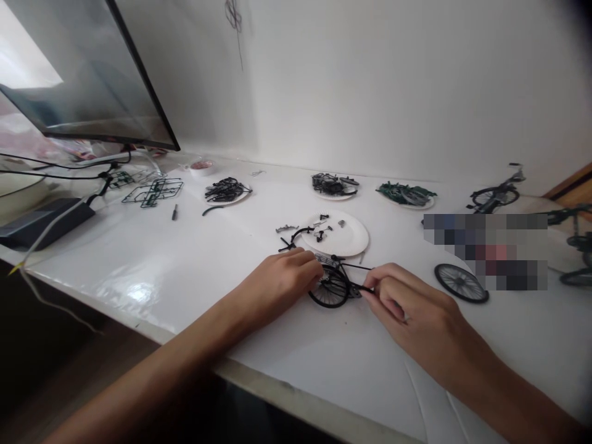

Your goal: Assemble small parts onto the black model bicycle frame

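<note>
A partly assembled black model bicycle point(345, 266) is held between my two hands just above the white table. My left hand point(290, 272) has its fingers closed at the rear wheel point(329, 295), whose left edge they cover. On the other side, my right hand point(400, 293) pinches the dark frame with thumb and forefinger. A loose spoked wheel point(461, 283) lies to the right of that hand. Behind the bicycle, a white paper plate point(354, 233) carries several small black and grey parts. Near its left rim are a curved black piece point(301, 234) and a grey toothed strip point(287, 229).
Plates of black parts point(226, 190), mixed dark parts point(333, 185) and green parts point(407, 194) line the wall side. Green sprue frames point(153, 192) and a small screwdriver point(174, 212) lie left, below a monitor point(92, 68). An assembled model bicycle point(497, 192) stands right, beside a blurred patch.
</note>
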A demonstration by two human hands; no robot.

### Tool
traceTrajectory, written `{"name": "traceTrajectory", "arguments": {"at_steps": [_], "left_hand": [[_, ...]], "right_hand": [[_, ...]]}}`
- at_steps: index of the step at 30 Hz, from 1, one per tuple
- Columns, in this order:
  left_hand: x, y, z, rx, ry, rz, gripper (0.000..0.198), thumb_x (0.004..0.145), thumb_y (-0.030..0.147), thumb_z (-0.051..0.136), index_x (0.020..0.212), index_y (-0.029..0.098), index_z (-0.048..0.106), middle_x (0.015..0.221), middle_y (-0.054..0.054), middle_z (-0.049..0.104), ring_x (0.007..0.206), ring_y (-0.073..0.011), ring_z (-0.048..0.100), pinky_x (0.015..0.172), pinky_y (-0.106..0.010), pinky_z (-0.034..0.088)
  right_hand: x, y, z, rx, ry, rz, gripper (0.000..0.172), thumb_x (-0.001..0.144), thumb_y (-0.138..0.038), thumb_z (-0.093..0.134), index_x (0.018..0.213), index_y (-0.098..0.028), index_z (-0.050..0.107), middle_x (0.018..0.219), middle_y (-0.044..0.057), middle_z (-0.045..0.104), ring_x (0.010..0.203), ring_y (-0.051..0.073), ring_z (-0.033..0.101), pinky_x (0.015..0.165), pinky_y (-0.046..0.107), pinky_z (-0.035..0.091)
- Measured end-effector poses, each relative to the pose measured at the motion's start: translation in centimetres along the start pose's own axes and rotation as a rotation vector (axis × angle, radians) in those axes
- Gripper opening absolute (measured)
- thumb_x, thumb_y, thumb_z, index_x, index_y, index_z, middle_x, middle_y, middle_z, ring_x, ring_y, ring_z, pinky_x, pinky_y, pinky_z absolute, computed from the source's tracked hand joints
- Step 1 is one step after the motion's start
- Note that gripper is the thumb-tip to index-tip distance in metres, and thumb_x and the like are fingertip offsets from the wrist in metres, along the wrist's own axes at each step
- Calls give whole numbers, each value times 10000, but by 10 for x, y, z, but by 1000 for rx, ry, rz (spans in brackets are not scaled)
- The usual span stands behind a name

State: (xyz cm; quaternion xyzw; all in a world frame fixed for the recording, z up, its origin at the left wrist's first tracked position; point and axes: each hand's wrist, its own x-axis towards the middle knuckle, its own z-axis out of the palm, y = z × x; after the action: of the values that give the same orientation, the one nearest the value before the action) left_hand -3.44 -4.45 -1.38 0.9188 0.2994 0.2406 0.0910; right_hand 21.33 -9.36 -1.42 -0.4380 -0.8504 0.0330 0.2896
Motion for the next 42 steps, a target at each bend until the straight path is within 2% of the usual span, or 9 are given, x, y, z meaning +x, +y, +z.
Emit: {"name": "traceTrajectory", "arguments": {"at_steps": [5, 10, 13, 16, 18, 21, 23, 30, 42], "left_hand": [[3, 2, 2, -7, 41, -23, 192, 1023, 119, 463, 901, 121, 611, 873, -55, 606, 784, -137, 565, 678, -264, 470], [4, 0, 7, -16, 50, -100, 166, 1013, 128, 484, 889, 129, 593, 864, -40, 598, 730, -120, 548, 665, -259, 458], [5, 0, 7, -25, 72, -140, 127, 1001, 135, 511, 910, 134, 601, 896, -36, 612, 731, -119, 559, 665, -258, 463], [3, 2, 5, 6, 89, -91, 132, 999, 140, 518, 909, 129, 614, 927, -51, 637, 817, -149, 591, 718, -276, 492], [0, 4, 3, 40, 88, -15, 164, 1015, 151, 498, 909, 130, 621, 947, -61, 654, 893, -172, 602, 782, -299, 501], [-8, 8, -1, 82, 45, 74, 189, 1040, 161, 458, 951, 137, 623, 1001, -65, 671, 937, -181, 602, 828, -326, 490], [-15, 9, -3, 106, 15, 106, 183, 1045, 156, 444, 999, 138, 620, 1053, -69, 675, 956, -188, 602, 842, -344, 479], [-32, 7, -4, 109, 15, 139, 138, 1039, 137, 462, 1044, 137, 600, 1195, -74, 671, 1084, -208, 596, 946, -384, 455], [-30, 9, -3, 128, -12, 164, 185, 1051, 125, 415, 1041, 131, 600, 1259, -91, 665, 1138, -214, 604, 980, -397, 473]], "right_hand": [[0, 1, 1, -13, -18, 20, 295, 994, -171, 497, 748, -231, 347, 852, -3, 535, 649, 87, 512, 603, 234, 425], [-1, 0, 2, -49, -51, -33, 132, 967, -172, 556, 863, -225, 494, 920, 25, 605, 781, 146, 619, 666, 271, 471], [0, 1, 4, -22, -47, -65, 216, 952, -145, 573, 790, -227, 455, 974, 38, 611, 878, 164, 631, 750, 295, 492], [0, 1, 5, 35, -41, -41, 323, 943, -131, 569, 711, -232, 366, 989, 46, 614, 915, 177, 628, 770, 315, 494], [0, 2, 5, 86, -42, 14, 388, 938, -141, 573, 681, -234, 299, 988, 43, 618, 838, 158, 623, 708, 305, 481], [-1, 4, 6, 159, -53, 92, 429, 939, -158, 580, 675, -230, 250, 991, 31, 619, 726, 118, 594, 628, 285, 445], [-1, 5, 7, 212, -60, 119, 427, 941, -163, 577, 683, -228, 244, 1021, 33, 620, 767, 122, 611, 652, 282, 451], [-3, 8, 8, 321, -89, 156, 423, 946, -173, 577, 699, -223, 238, 1174, 31, 641, 1053, 172, 646, 829, 303, 476], [-1, 6, 9, 325, -83, 155, 446, 948, -234, 608, 704, -225, 235, 1151, 40, 638, 1004, 179, 645, 807, 317, 467]]}}
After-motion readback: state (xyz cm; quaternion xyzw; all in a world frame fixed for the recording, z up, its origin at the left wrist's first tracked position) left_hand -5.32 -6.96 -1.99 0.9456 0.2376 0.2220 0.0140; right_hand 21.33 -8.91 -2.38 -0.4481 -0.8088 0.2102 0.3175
